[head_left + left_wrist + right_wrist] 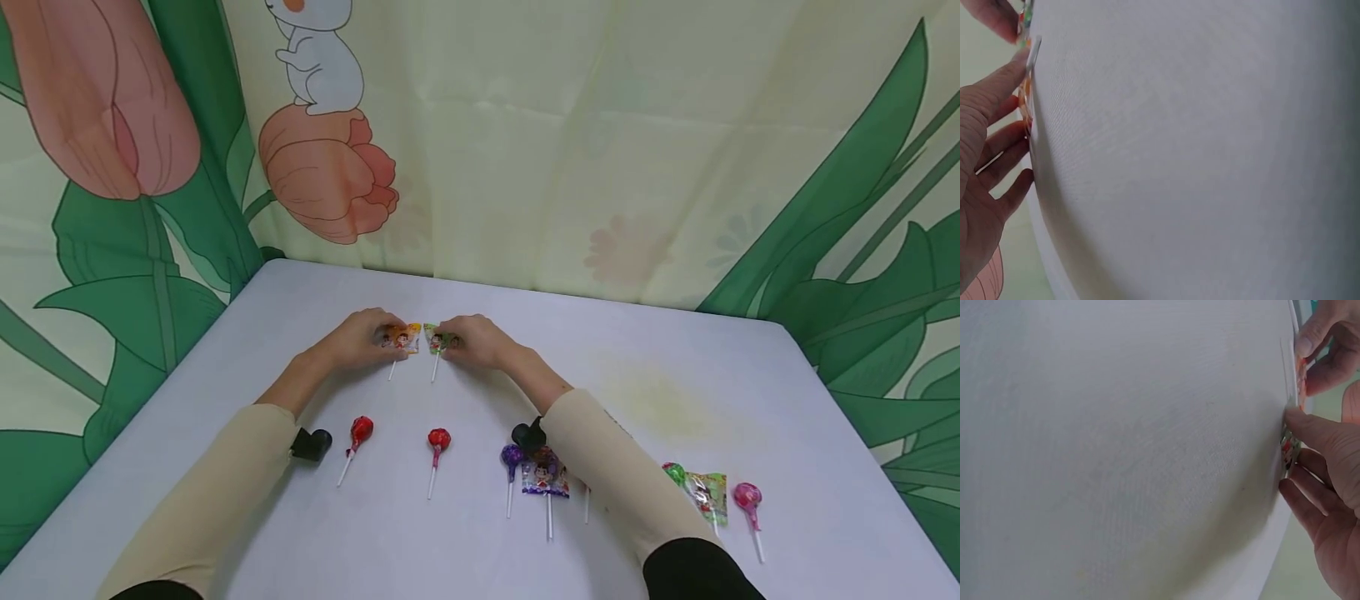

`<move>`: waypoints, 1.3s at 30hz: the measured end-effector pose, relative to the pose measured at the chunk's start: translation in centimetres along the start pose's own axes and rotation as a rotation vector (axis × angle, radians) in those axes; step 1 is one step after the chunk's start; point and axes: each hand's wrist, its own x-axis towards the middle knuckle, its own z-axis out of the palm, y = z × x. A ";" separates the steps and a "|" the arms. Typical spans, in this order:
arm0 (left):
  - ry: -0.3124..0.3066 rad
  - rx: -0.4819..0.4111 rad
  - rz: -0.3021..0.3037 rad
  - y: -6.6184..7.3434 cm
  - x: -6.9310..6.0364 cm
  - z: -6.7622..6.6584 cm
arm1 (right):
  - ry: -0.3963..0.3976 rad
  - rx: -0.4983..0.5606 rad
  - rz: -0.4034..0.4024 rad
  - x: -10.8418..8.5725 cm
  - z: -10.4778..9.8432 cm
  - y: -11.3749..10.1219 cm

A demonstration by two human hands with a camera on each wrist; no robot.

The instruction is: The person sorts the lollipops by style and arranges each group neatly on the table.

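Near the far side of the table, my left hand (366, 340) pinches a lollipop in an orange flat wrapper (408, 337), its white stick pointing toward me. Just right of it, my right hand (483, 343) pinches a lollipop in a green flat wrapper (433, 339). A narrow gap parts the two wrappers in the head view. In the left wrist view the thumb and fingers of the left hand (988, 137) lie about the orange wrapper (1025, 103), low at the tabletop. The right wrist view shows the right hand (1335, 462) on the green wrapper (1289, 447).
Nearer me on the white table (315, 533) lie two red lollipops (362, 430), a purple round one (512, 456) and a purple flat-wrapped one (546, 477). My right sleeve partly covers others, beside a green flat-wrapped lollipop (708, 493) and a pink one (747, 497). A patterned curtain (525, 167) hangs behind.
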 end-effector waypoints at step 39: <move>-0.005 -0.016 -0.037 -0.1 0.3 0.2 | 0.118 0.083 -0.055 -5.2 -2.9 -1.1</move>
